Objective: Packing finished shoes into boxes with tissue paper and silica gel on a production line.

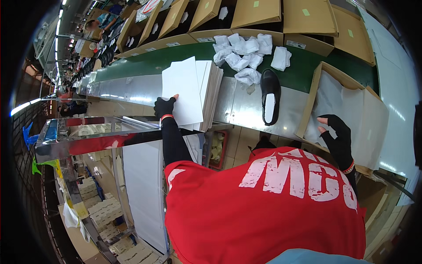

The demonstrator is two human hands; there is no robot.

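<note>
My left hand, in a black fingerless glove, is closed on the left edge of the top white card sheet. That sheet lies askew on a tall stack of cards at the bench's near edge. My right hand, gloved alike, is open with thumb and fingers apart. It hovers over an open cardboard box lined with white tissue paper. A black shoe with white stuffing in its opening stands between the stack and the box.
White paper-wrapped bundles are heaped behind the shoe on the green belt. Several brown boxes with raised lids line the far side. A metal-framed rack stands at left. A person is far back left.
</note>
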